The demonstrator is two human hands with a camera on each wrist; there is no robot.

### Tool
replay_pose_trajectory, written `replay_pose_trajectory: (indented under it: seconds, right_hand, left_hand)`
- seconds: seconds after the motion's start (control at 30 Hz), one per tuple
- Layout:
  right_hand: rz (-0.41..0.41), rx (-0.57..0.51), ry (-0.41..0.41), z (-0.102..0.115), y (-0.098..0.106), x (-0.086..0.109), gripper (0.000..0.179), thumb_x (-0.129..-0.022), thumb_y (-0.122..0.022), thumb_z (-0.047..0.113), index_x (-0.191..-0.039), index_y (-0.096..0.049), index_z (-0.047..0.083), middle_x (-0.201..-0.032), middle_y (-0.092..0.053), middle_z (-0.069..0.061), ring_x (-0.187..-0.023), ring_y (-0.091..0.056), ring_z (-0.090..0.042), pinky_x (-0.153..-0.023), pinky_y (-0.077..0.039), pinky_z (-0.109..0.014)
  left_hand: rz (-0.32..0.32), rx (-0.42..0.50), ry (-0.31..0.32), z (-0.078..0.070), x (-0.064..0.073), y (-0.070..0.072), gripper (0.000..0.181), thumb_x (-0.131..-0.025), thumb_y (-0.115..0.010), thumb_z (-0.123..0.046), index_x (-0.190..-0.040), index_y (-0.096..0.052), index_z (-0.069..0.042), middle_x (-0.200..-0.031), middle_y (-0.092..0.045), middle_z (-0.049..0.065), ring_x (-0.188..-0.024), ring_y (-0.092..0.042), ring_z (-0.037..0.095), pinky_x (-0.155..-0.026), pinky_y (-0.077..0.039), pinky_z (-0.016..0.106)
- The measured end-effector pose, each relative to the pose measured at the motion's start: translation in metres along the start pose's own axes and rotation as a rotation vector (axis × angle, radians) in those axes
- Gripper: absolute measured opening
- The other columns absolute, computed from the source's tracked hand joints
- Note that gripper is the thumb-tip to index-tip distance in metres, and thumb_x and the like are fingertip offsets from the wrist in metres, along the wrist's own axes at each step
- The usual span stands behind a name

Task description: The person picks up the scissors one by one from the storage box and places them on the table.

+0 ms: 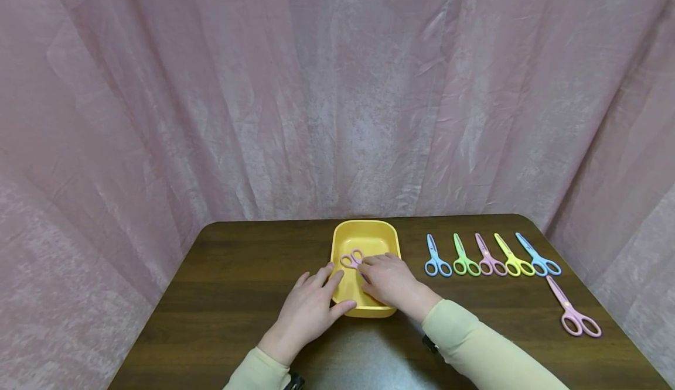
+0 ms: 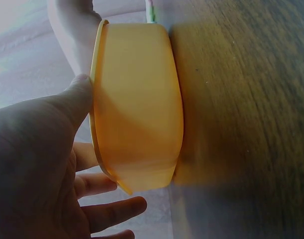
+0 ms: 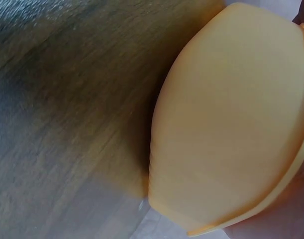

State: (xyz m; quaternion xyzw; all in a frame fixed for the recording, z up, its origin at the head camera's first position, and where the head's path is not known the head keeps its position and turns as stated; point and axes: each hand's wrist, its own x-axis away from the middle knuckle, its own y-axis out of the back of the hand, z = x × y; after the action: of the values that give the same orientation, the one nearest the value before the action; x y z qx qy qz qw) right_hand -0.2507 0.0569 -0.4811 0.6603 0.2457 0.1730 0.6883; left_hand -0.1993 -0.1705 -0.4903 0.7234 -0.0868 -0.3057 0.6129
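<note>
A yellow plastic container stands on the wooden table in front of me. My left hand is at its left side with the fingers spread and fairly straight. In the left wrist view the thumb touches the rim. My right hand reaches over the right rim into the container. Its fingers bend around the blade end of small pink scissors, whose handle loops point up and left. Those fingers hide the blades. The right wrist view shows mostly the container's outer wall.
Right of the container, a row holds blue scissors, green scissors, pink scissors, yellow scissors and more blue scissors. Another pink pair of scissors lies nearer, by the right table edge. A pink curtain hangs behind.
</note>
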Motion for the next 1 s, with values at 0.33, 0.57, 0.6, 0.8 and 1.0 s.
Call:
replay_pose_trajectory:
  seconds: [0.33,0.57,0.6,0.8,1.0]
  right_hand:
    - [-0.013,0.023,0.001,0.001,-0.004,-0.003,0.024,-0.099,-0.083,0.025,-0.118,-0.078,0.011,-0.117,-0.077,-0.009,-0.114,-0.073,-0.032,-0.104,-0.054,-0.052]
    - [-0.062,0.035,0.004,0.001,-0.008,-0.004,0.018,-0.096,-0.084,0.023,-0.109,-0.077,0.012,-0.101,-0.076,-0.006,-0.095,-0.076,-0.03,-0.09,-0.058,-0.048]
    - [-0.072,0.034,0.005,0.001,-0.009,-0.004,0.017,-0.096,-0.084,0.022,-0.108,-0.077,0.012,-0.099,-0.076,-0.006,-0.092,-0.075,-0.029,-0.087,-0.058,-0.047]
    - [-0.126,0.015,0.02,0.0,-0.011,-0.005,0.013,-0.095,-0.085,0.017,-0.102,-0.076,0.011,-0.089,-0.07,-0.005,-0.077,-0.071,-0.028,-0.073,-0.058,-0.047]
    - [-0.158,0.005,0.029,-0.001,-0.013,-0.005,0.009,-0.095,-0.085,0.013,-0.098,-0.076,0.011,-0.084,-0.066,-0.004,-0.073,-0.068,-0.026,-0.065,-0.057,-0.046]
  left_hand:
    - [-0.002,0.001,-0.007,0.0,0.0,0.001,0.071,-0.105,-0.067,-0.062,-0.148,-0.069,-0.006,-0.15,-0.063,0.018,-0.126,-0.07,0.036,-0.112,-0.051,0.061]
    - [0.004,0.011,-0.003,0.0,0.0,0.002,0.07,-0.104,-0.068,-0.062,-0.148,-0.069,-0.007,-0.15,-0.063,0.018,-0.126,-0.069,0.036,-0.112,-0.05,0.061]
    - [0.004,0.012,-0.004,0.0,0.0,0.002,0.07,-0.104,-0.068,-0.062,-0.148,-0.069,-0.007,-0.149,-0.063,0.018,-0.126,-0.069,0.036,-0.112,-0.05,0.061]
    - [-0.004,0.01,-0.004,0.0,0.0,0.002,0.07,-0.104,-0.068,-0.062,-0.148,-0.069,-0.007,-0.15,-0.063,0.018,-0.122,-0.071,0.038,-0.112,-0.051,0.062]
    - [-0.005,0.009,-0.007,0.0,0.0,0.002,0.07,-0.104,-0.068,-0.062,-0.148,-0.069,-0.007,-0.15,-0.063,0.018,-0.122,-0.071,0.038,-0.112,-0.051,0.062]
